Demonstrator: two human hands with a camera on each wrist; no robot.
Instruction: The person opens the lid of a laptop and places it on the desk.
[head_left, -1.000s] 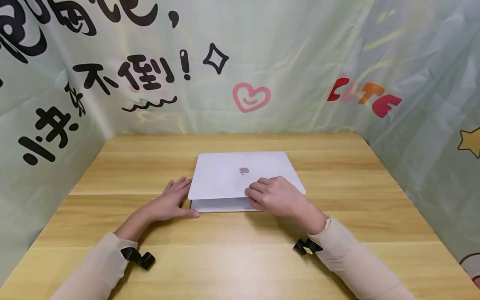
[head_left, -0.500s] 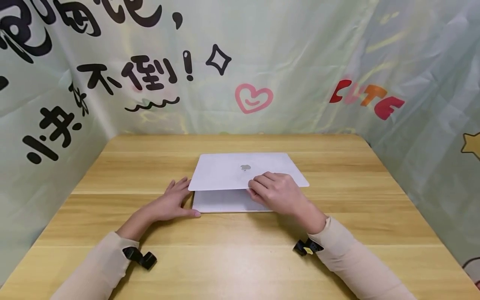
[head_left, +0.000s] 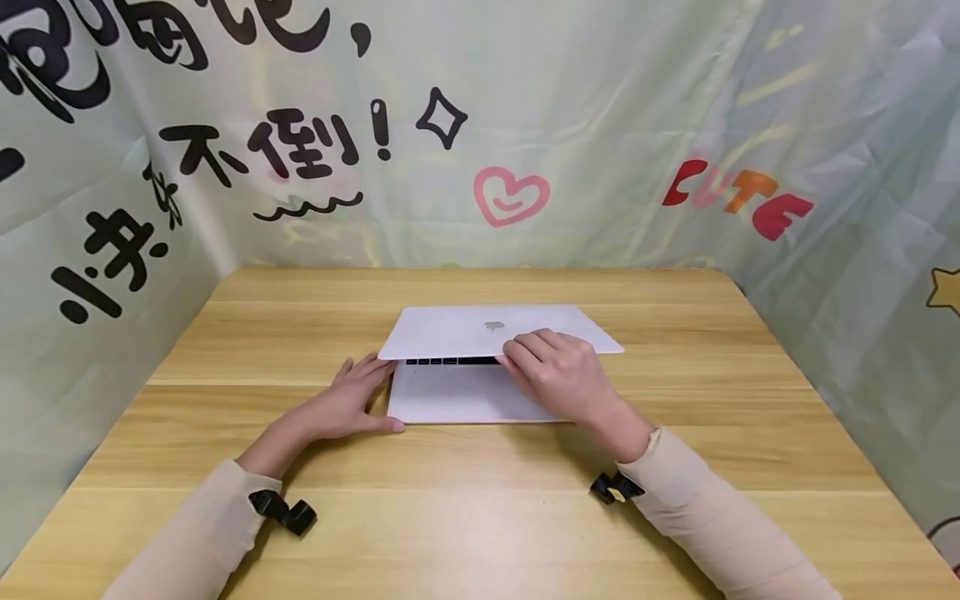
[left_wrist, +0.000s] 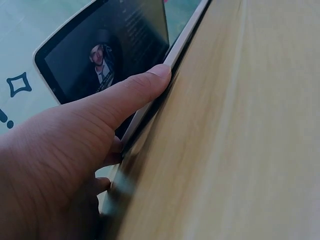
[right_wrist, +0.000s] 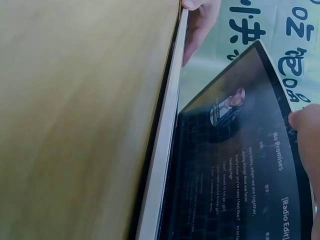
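Observation:
A silver laptop (head_left: pixel 438 332) lies on the wooden table, its lid partly raised. A row of black keys (head_left: pixel 429 362) shows under the lid's front edge in the head view. My right hand (head_left: pixel 561 373) pinches that edge right of centre, with the thumb (right_wrist: pixel 300 120) on the screen side in the right wrist view. The lit screen (right_wrist: pixel 240 150) carries white text and a small portrait. My left hand (head_left: pixel 341 407) rests against the base's front left corner: thumb (left_wrist: pixel 145 85) along the front edge, fingers stretched along the left side.
The table (head_left: pixel 480 508) stretches around the laptop on all sides. A pale printed curtain (head_left: pixel 600 133) with lettering and a pink heart (head_left: pixel 512 197) hangs behind and beside it. Small black cameras (head_left: pixel 285 512) sit at both sleeve cuffs.
The lid's front edge has risen and tilted back with my right hand, uncovering more of the base and some keys. My left hand has stayed at the corner.

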